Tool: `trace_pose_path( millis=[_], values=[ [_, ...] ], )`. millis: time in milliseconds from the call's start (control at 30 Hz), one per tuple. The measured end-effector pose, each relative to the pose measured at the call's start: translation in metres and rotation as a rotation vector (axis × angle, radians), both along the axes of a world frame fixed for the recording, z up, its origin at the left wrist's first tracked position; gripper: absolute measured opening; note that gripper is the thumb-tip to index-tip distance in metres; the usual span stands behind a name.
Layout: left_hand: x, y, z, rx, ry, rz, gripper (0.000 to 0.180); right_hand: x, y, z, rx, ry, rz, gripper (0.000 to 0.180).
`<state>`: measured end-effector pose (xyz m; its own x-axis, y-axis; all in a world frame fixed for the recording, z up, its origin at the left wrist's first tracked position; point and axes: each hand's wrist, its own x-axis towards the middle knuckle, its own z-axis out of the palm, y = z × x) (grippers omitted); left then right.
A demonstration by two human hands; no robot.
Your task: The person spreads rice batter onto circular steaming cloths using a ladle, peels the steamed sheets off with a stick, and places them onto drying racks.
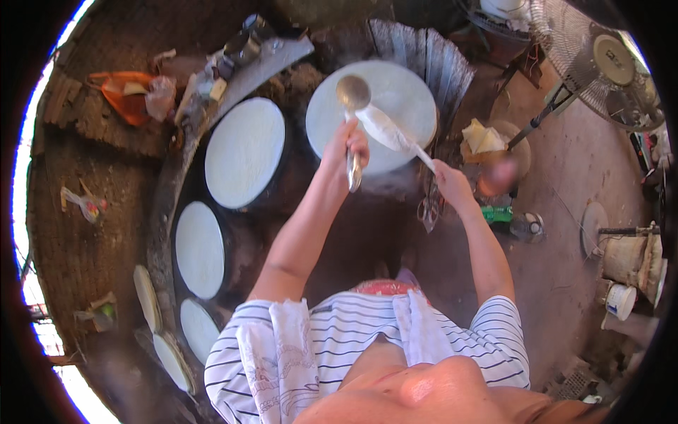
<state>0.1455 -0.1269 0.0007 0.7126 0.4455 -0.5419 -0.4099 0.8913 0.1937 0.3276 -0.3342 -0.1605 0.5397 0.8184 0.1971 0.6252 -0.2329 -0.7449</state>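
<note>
My left hand [345,147] is closed around the handle of a metal ladle [353,90], its round bowl raised over the far griddle. A thin white layer, perhaps batter, covers this large round griddle [406,85]. My right hand [452,185] grips the pale handle of a long tool whose broad end is white and cloth-like [385,129]. That end slants over the white layer, close to the ladle bowl; whether it touches the surface I cannot tell. Both hands are in front of the griddle, with the ladle partly overlapping it.
More white-topped round griddles [244,152] curve down along my left. An orange plastic bag [127,99] lies beyond them on a brown surface. A standing fan [613,60] is at the far right. Below it sit a green bottle [498,214] and yellowish sheets [484,138] on a stool.
</note>
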Motion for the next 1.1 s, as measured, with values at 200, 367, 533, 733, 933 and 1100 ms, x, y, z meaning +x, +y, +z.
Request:
trace_pose_path(
  millis=[200, 367, 533, 733, 933, 1100],
  values=[
    [-0.003, -0.019, -0.025, 0.059, 0.128, 0.139, 0.024, -0.099, -0.028, -0.049, 0.225, 0.993, -0.375, 0.020],
    [0.007, -0.094, -0.078, -0.003, 0.224, 0.377, 0.022, -0.146, 0.015, -0.016, 0.101, 1.038, -0.023, 0.026],
    [-0.012, -0.073, -0.055, -0.542, -0.688, 0.180, 0.034, -0.092, 0.035, 0.043, 0.154, -0.201, 0.063, 0.040],
    [-0.062, -0.109, 0.042, -0.376, -0.862, 0.252, 0.040, 0.024, 0.047, 0.003, 0.099, 0.241, -0.027, 0.029],
    [-0.070, -0.113, 0.037, -0.290, -0.920, 0.474, 0.040, 0.017, 0.029, 0.010, -0.032, 0.308, 0.373, 0.030],
    [-0.163, -0.227, 0.022, -0.166, -0.979, 0.690, 0.035, -0.002, -0.019, -0.007, -0.034, -0.096, 0.649, 0.030]
  ],
)
